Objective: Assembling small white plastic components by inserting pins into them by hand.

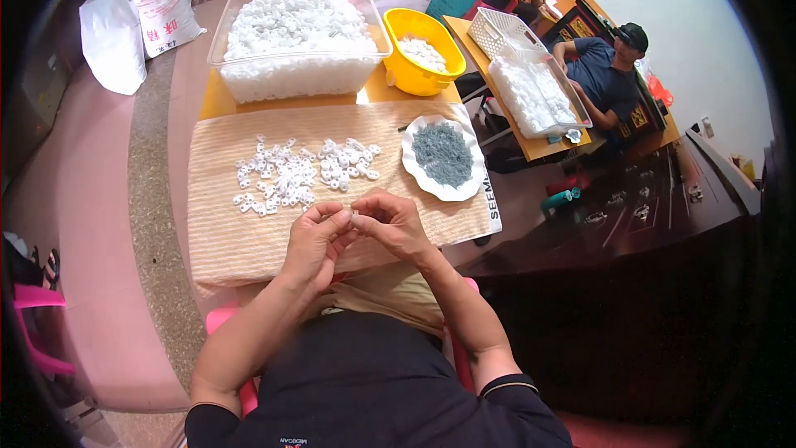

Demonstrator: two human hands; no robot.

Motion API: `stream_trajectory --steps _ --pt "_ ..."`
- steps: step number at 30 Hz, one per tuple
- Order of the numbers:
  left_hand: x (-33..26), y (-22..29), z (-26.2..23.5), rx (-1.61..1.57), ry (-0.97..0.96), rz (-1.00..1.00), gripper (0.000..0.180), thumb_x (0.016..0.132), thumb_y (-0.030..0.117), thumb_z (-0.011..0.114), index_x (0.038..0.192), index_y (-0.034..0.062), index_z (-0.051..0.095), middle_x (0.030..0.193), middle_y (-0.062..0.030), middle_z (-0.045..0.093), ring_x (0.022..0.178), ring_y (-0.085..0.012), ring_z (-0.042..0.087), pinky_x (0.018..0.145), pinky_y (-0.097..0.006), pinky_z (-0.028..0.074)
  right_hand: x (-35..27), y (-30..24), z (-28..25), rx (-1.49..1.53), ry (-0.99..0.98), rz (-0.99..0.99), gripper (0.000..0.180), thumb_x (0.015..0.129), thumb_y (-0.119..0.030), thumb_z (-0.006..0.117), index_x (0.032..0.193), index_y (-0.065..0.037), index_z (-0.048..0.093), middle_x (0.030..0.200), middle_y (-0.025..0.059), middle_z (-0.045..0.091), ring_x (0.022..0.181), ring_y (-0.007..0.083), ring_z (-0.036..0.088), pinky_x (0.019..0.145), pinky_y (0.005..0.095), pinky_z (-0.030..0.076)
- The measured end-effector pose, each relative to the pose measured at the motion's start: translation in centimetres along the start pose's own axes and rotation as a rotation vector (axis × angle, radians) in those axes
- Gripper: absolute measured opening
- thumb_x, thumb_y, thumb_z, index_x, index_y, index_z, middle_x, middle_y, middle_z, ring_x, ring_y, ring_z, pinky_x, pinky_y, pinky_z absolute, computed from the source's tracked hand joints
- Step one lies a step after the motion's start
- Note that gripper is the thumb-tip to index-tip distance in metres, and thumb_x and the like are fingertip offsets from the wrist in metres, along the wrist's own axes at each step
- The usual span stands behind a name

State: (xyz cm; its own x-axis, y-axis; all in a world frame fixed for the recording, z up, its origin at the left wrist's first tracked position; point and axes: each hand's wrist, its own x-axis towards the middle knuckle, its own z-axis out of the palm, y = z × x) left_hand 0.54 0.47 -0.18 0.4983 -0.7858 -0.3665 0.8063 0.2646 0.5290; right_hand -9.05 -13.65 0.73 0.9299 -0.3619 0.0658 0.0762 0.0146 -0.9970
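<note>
Over the near edge of a striped beige cloth (240, 253), my left hand (315, 241) and my right hand (393, 226) meet fingertip to fingertip. Both are closed in a pinch on a small white plastic piece (354, 214), mostly covered by the fingers. Just beyond them, small white plastic pieces with holes lie in two loose heaps, a wider left heap (286, 176) and a smaller right heap (342, 164). To the right stands a white scalloped plate (453, 192) holding many tiny grey-green parts (443, 154), too small to make out singly.
Behind the cloth are a large clear tub (217, 51) full of white pieces and a yellow basin (452, 76). White sacks (162, 4) stand far left. At right, a second table bears another filled tub (535, 99); a person (609, 70) sits there. A dark glossy surface (613, 216) lies nearer.
</note>
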Motion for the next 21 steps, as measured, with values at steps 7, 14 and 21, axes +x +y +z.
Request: stream_trajectory --steps 7,14,21 --pt "0.1 -0.1 0.3 0.016 -0.003 0.056 0.008 0.090 0.005 0.062 0.097 0.0074 0.060 0.093 -0.0055 0.065 0.086 -0.0153 0.064 0.081 -0.030 0.056 -0.1 0.0 0.0 -0.035 -0.008 -0.008 0.015 0.088 0.000 0.066 0.103 0.004 0.062 0.095 0.0037 0.061 0.084 0.0093 0.062 0.073 0.0231 0.053" --pt "0.1 -0.2 0.5 0.017 -0.029 0.088 0.009 0.091 0.005 0.062 0.100 0.0056 0.060 0.094 -0.0059 0.064 0.087 -0.0151 0.064 0.081 -0.030 0.056 0.1 -0.5 0.3 -0.016 -0.021 -0.071 0.010 0.090 -0.002 0.064 0.098 0.003 0.060 0.087 0.0046 0.063 0.077 0.0115 0.066 0.066 0.0239 0.055" --pt "0.0 -0.1 0.4 0.053 0.000 0.117 0.013 0.091 0.006 0.062 0.104 0.0029 0.059 0.095 -0.0061 0.064 0.087 -0.0148 0.064 0.079 -0.029 0.057 0.1 -1.6 -0.7 -0.217 -0.063 -0.069 0.009 0.087 -0.001 0.067 0.094 0.002 0.064 0.091 0.0046 0.061 0.078 0.0084 0.059 0.068 0.0224 0.050"
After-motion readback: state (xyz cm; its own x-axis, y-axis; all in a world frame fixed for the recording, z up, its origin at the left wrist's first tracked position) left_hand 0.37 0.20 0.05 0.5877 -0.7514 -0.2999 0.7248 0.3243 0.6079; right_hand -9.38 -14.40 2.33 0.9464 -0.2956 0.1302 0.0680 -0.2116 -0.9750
